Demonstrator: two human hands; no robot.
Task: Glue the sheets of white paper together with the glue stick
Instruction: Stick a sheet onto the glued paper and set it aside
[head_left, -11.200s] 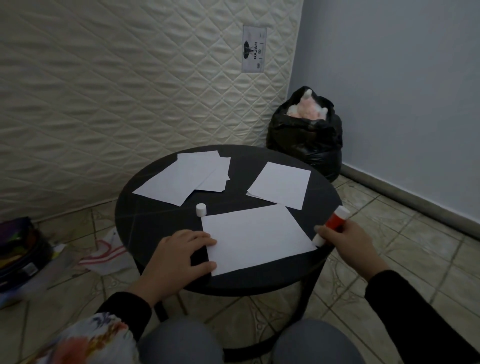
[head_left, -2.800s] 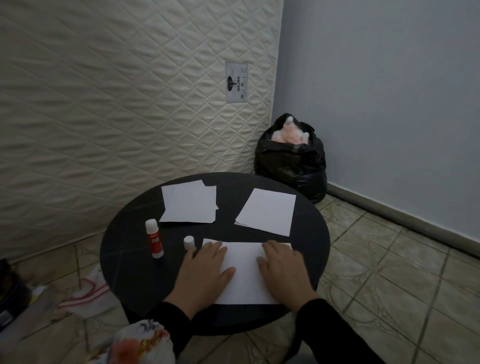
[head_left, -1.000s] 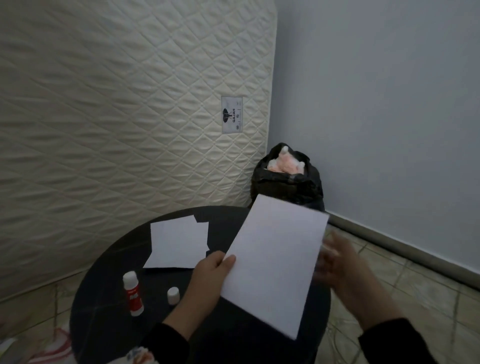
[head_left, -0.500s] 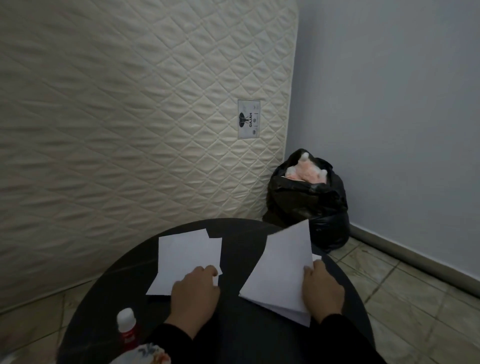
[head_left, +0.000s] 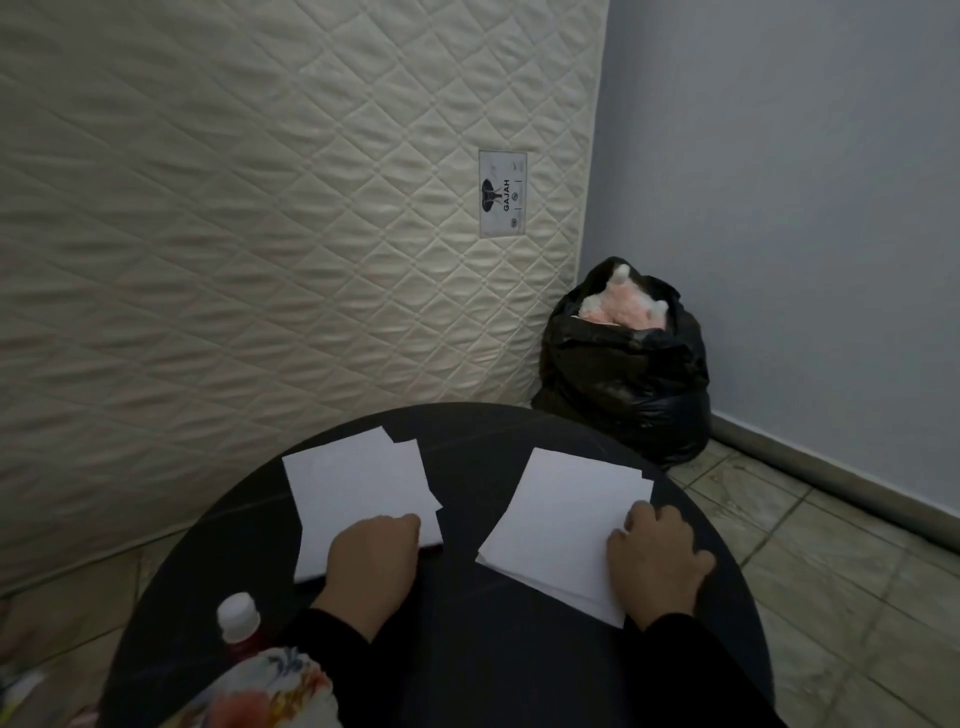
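Note:
Two stacks of white paper lie on the round black table (head_left: 467, 665). My left hand (head_left: 373, 564) rests on the near edge of the left stack (head_left: 358, 488), fingers curled onto the sheets. My right hand (head_left: 657, 558) lies flat on the near right corner of the right stack (head_left: 563, 514), which lies flat with edges of lower sheets showing under it. The glue stick (head_left: 240, 621), red body with a white top, stands at the table's near left, partly hidden by my patterned sleeve. Its loose cap is out of sight.
A quilted cream mattress (head_left: 260, 208) leans upright behind the table. A full black rubbish bag (head_left: 623, 374) sits in the corner against the grey wall. Tiled floor (head_left: 831, 571) runs to the right of the table.
The lifted sheet has come down flat onto the right stack under my right hand. My left hand stays on the left stack. The camera has tilted slightly.

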